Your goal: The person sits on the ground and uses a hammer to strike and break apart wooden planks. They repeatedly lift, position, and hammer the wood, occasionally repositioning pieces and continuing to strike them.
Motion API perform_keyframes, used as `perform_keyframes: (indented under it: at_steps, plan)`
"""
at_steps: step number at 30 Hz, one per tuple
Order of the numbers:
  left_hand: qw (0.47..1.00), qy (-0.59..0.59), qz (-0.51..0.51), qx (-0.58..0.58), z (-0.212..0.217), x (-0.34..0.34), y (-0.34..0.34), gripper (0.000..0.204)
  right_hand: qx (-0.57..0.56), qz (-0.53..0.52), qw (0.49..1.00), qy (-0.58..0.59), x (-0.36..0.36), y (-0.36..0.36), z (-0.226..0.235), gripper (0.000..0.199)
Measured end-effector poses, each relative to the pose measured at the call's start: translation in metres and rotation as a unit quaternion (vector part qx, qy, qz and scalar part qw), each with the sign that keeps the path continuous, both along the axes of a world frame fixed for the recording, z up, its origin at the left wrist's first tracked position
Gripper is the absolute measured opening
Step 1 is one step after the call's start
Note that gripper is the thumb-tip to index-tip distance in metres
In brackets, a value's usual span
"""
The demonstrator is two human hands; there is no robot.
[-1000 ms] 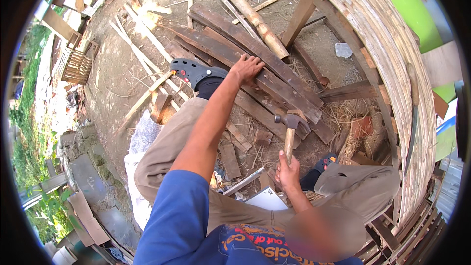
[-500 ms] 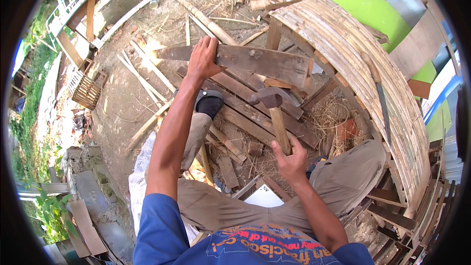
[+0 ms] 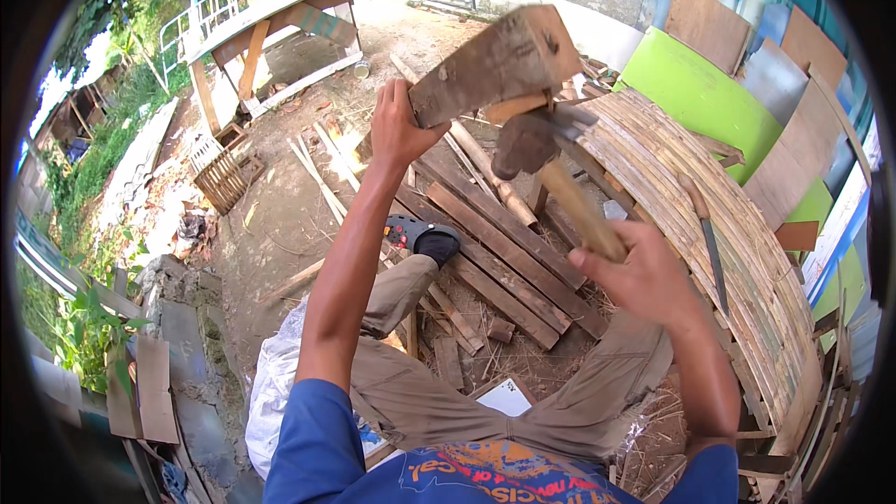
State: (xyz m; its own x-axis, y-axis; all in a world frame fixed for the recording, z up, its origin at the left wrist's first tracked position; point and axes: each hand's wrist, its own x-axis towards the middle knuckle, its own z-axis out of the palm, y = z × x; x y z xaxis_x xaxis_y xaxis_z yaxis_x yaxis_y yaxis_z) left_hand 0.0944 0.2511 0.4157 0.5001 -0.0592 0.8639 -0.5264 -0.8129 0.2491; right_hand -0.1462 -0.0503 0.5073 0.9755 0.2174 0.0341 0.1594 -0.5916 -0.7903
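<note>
Since the earlier frame, left hand [image 3: 397,126] has lifted the wooden block [image 3: 495,65] to head height, fingers wrapped round its end, right hand [image 3: 639,275] fisted on the claw hammer [image 3: 537,145] beneath it: a glancing swing could hit those fingers.

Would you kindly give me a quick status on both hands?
Left hand grips raised wooden block. Right hand holds hammer, head against block's underside. Planks lie below.

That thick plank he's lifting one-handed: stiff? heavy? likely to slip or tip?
The plank probably stays stiff: it is thick and shows no sag though the left hand grips only one end. Likely fairly heavy, so it may want to tip down at the far end. Its rough, weathered face should resist slipping.
</note>
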Motion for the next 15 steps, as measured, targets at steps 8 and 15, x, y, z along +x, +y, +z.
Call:
perform_keyframes:
  at_steps: [8, 15]
  plan:
    - [0.975, -0.063, -0.068, -0.204, 0.163, -0.02, -0.013, 0.059, -0.189, 0.015, 0.939, -0.286, 0.04, -0.03, 0.252, 0.051]
    - [0.973, -0.028, -0.013, -0.23, 0.262, -0.036, 0.014, 0.067, -0.1, 0.015, 0.943, -0.317, 0.055, 0.017, 0.403, 0.041]
